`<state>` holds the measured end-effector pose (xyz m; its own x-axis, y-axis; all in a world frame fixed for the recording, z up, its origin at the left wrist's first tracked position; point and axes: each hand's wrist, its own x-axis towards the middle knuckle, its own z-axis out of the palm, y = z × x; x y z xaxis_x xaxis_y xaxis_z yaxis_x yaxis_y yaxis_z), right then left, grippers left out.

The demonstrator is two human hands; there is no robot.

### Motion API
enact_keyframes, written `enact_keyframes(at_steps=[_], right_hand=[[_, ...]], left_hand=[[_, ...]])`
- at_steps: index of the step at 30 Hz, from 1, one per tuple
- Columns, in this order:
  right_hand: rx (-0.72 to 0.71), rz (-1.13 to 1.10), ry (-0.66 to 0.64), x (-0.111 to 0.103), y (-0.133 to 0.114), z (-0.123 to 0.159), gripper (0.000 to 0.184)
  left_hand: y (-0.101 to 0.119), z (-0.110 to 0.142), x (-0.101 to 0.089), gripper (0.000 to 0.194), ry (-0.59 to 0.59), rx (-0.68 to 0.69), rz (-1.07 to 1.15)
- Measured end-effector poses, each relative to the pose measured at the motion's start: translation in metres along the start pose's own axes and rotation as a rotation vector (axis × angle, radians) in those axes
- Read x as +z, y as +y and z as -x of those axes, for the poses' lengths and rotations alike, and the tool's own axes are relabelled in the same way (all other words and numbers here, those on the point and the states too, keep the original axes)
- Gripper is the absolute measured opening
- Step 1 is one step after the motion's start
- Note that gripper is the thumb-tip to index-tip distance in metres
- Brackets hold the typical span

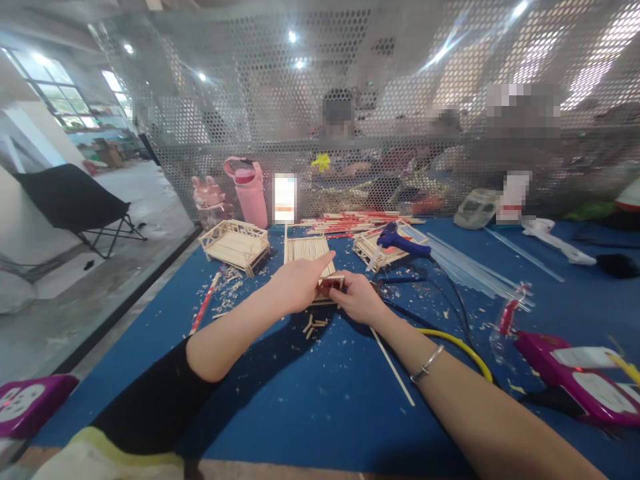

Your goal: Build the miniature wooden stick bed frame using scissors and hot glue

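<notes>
- Pinching a small frame (332,278) of sticks in the right hand (361,297), with thumb and fingers nearly closed on its right end.
- With the left hand (300,285), reaching over the deck (303,251) from the left, index finger stretched toward the far right, just beside the frame.
- Cannot tell about any grip by the left fingers, partly hidden from this side.
- Holding the frame above or against the near part of the deck, around the middle of the blue table (300,413); cannot tell which.
- Seen on the deck: close-set parallel sticks, with an upright post at the far left corner.
- Lying just nearer than the deck: short offcuts (314,325); below the right forearm, a long thin stick (394,370).
- Standing left of the deck: a railed tray (235,244), with shavings (233,293) scattered nearby.
- To the right: a blue glue gun (405,243) resting on another stick piece (367,250), beside clear glue sticks (460,267).
- Behind the deck: a heap of red-marked sticks (363,223), a pink bottle (253,200) and a mesh screen (240,73).
- At the right edge: a purple power strip (543,353).
</notes>
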<state>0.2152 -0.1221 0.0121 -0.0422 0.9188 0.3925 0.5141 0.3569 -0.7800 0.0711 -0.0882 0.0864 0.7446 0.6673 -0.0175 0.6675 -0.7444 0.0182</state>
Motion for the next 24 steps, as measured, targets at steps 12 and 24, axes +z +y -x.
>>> enact_keyframes(at_steps=[12, 24], right_hand=[[0.050, -0.198, -0.030, 0.0003, 0.0036, 0.0019, 0.020], [0.087, -0.249, 0.084, 0.0045, 0.0053, -0.0008, 0.037]], left_hand=[[0.0024, 0.0029, -0.0002, 0.068, 0.016, -0.020, -0.049], [0.0021, 0.0053, -0.0017, 0.063, 0.012, -0.018, -0.033]])
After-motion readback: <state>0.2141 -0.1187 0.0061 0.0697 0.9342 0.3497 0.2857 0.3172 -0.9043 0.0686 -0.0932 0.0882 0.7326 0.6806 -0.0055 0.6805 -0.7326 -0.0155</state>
